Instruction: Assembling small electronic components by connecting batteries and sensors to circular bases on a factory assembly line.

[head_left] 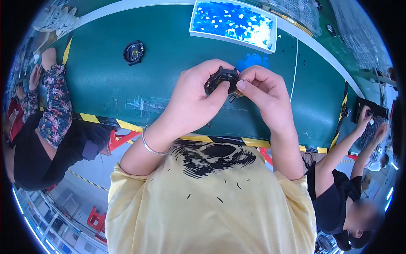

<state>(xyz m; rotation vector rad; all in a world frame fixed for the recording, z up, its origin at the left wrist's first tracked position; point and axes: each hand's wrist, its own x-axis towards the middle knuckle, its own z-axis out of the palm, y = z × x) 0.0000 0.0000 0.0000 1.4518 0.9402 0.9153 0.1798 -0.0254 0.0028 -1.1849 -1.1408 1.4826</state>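
My left hand (196, 89) grips a black watch case (220, 78) above the green table, its thumb pressed on the inner side. Close against it on the right, my right hand (267, 91) pinches thumb and index finger at the case's edge. A thin dark wire or loop shows at those fingertips, too small to name. Below the case a small piece with a dark outline (232, 98) hangs or lies; which, I cannot tell. A second black watch case (134, 53) rests on the table to the left, apart from both hands.
A white tray (194, 31) full of blue and white small pieces stands at the back. Blue bits (253, 62) lie in front of it. Yellow-black tape (203, 138) lines the near table edge. Co-workers sit left and right; the right one's hands (364, 120) hold a dark part.
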